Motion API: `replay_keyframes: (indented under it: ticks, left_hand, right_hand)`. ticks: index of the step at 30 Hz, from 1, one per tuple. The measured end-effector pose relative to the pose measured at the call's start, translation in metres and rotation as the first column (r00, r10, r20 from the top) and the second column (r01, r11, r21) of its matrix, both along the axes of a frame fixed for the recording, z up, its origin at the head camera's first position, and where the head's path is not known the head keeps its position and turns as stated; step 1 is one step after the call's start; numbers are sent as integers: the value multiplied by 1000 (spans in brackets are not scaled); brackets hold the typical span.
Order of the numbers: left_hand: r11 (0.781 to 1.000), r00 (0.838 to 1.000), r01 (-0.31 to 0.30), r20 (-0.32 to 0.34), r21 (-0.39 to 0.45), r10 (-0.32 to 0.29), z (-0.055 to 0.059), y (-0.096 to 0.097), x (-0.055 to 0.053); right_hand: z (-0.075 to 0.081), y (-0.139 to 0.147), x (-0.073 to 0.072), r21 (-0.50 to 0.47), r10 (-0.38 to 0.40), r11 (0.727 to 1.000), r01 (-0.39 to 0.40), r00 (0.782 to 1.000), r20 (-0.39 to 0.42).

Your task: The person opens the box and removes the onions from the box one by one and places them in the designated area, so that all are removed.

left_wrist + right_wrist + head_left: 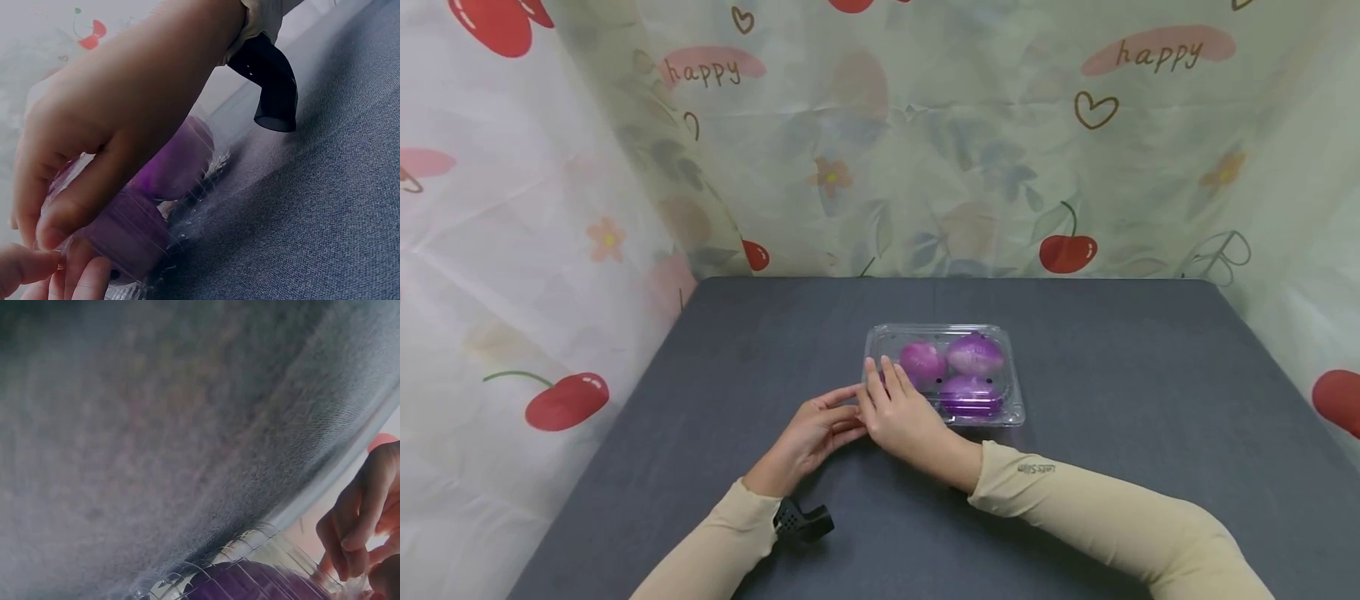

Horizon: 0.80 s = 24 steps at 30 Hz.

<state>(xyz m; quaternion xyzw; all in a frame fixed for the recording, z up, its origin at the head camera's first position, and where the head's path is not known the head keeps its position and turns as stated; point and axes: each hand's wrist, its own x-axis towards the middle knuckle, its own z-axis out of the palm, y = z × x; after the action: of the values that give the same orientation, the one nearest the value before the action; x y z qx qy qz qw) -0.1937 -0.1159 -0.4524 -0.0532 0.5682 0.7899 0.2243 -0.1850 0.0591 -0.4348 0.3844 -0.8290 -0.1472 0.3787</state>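
A clear plastic clamshell box [1017, 392] lies on the dark cloth, its lid over several purple onions [976, 356] with paler patches. From the left, my left hand [816, 437] pinches the box's near left corner; its fingertips [28, 269] show at the lower left in the left wrist view. My right hand [904, 421] reaches across the left end of the box, fingers over the lid and thumb low at the same corner. It partly hides one onion. In the right wrist view, my left hand's curled fingers [356, 519] meet the plastic edge. Whether the lid is latched cannot be seen.
A dark grey cloth [1120, 358] covers the table. Patterned curtains [910, 150] hang behind and at both sides. A black wrist camera [805, 522] sticks out beside my left sleeve, and another black mount [269, 87] hangs below my right wrist.
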Motion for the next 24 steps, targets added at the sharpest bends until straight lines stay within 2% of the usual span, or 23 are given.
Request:
replay_keyframes:
  ticks: [4,9,16,24]
  left_hand:
    - [1000,1000,-2,-4,-1,2,0,1,-1]
    - [1000,1000,-4,0,-22,4,-1,0,-1]
    - [1000,999,2,37,-29,-1,3,0,-2]
    - [999,998,3,57,-34,-1,5,0,-2]
  right_hand:
    - [2,8,1,-4,25,1000,-25,994,106]
    - [6,26,0,-61,61,997,-46,963,263]
    - [7,68,-1,-110,47,994,-12,946,321]
    - [6,126,1,-137,36,990,24,908,418]
